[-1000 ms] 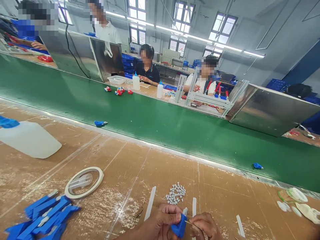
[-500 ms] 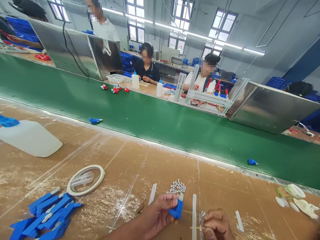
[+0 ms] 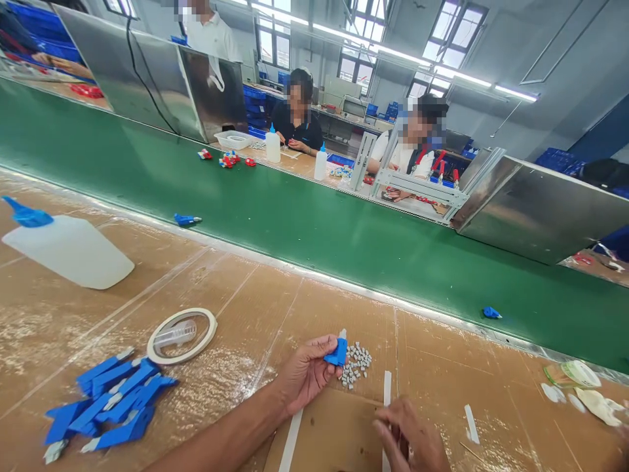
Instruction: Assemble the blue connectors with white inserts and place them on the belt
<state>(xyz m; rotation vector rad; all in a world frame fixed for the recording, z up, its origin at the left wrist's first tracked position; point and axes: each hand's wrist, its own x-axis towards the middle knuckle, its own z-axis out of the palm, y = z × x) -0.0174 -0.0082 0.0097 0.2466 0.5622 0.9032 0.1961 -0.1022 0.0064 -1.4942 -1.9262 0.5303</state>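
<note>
My left hand point(image 3: 307, 373) is closed on a small blue plastic part point(image 3: 337, 354) with a grey tip, pinched between thumb and fingers. Just beyond it lies a heap of small grey pieces point(image 3: 358, 362). Lower right, my right hand point(image 3: 413, 436) hovers over the edge of a brown cardboard sheet point(image 3: 329, 432), by a white tape strip point(image 3: 387, 387). Its thumb and forefinger are apart, slightly blurred, and I see nothing between them. To the left, several blue parts with grey ends point(image 3: 111, 400) lie in a pile.
A tape roll point(image 3: 209, 337) and a white bottle with blue nozzle point(image 3: 73, 252) lie on the left. Beyond the table runs a green conveyor point(image 3: 304, 229) carrying blue and red parts. A tub of thin sticks point(image 3: 572, 373) stands at right. Co-workers sit across.
My left hand has moved up and left with the blue part, beside the grey pieces. My right hand has parted its fingers; the thin stick seen near it before no longer shows there.
</note>
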